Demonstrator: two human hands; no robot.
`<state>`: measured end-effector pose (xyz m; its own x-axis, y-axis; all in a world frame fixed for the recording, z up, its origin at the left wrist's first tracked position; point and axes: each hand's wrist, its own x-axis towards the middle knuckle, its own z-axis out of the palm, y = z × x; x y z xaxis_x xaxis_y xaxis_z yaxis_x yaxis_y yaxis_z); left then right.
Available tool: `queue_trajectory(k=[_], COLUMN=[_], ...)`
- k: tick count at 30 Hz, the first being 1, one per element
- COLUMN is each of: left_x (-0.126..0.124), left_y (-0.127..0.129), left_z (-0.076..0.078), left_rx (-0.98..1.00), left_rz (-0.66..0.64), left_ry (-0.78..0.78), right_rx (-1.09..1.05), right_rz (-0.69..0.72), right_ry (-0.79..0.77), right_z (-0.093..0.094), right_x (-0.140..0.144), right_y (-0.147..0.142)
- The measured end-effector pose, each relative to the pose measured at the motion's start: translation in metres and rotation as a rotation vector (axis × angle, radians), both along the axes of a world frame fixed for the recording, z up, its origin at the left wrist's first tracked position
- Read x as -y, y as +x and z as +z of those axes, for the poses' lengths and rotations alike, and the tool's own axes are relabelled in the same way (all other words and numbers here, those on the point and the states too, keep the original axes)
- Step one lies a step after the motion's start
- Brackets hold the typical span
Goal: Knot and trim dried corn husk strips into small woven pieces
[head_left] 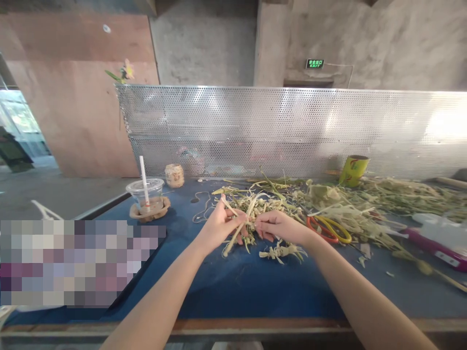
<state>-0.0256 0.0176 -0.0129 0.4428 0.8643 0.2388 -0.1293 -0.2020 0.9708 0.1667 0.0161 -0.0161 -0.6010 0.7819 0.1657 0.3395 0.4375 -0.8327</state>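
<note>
My left hand and my right hand meet above the blue table, both pinching the same pale straw strips. The strips cross between my fingertips and one end hangs down toward the cloth. A small woven piece of straw lies just under my right hand. Behind my hands spreads a loose heap of straw leaves.
Orange and yellow scissors lie right of my right hand. A plastic cup with a straw stands at the left, a small woven basket behind it. A yellow-green cup and a purple tool sit at the right. A perforated metal screen backs the table.
</note>
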Motion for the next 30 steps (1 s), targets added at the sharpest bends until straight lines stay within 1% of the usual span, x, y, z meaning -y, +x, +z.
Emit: queue_trajectory(k=[3,6,8,11,14,18,24,27,28,30], left_x=[0.0,-0.001,-0.001,0.0,0.003,0.008,0.014,0.014,0.013,0.011], left_y=[0.002,0.005,0.007,0.008,0.008,0.009,0.015,0.015,0.015,0.014], left_z=[0.001,-0.002,-0.005,-0.005,-0.003,-0.002,-0.005,-0.006,-0.006,-0.005], left_rx=[0.037,0.035,0.003,-0.029,-0.056,-0.084,-0.017,0.014,0.03,0.049], left_rz=[0.001,-0.012,-0.024,-0.001,0.036,0.069,0.198,0.243,0.24,0.186], left_ry=[-0.022,0.017,0.034,0.063,0.115,0.182,0.214,0.241,0.237,0.199], right_rx=[-0.072,-0.227,-0.286,-0.319,-0.317,-0.241,-0.312,-0.316,-0.311,-0.289], right_rz=[-0.011,-0.03,-0.051,-0.067,-0.036,-0.049,-0.126,-0.138,-0.143,-0.152], right_ry=[-0.031,-0.04,-0.051,-0.107,-0.148,-0.093,0.038,0.054,0.051,0.032], right_z=[-0.004,-0.008,-0.01,-0.012,-0.013,-0.012,-0.009,-0.009,-0.009,-0.011], right_x=[-0.002,-0.002,-0.002,-0.002,-0.003,-0.002,0.003,0.005,0.006,0.005], right_y=[-0.002,-0.008,-0.012,-0.018,-0.018,-0.019,-0.028,-0.032,-0.032,-0.032])
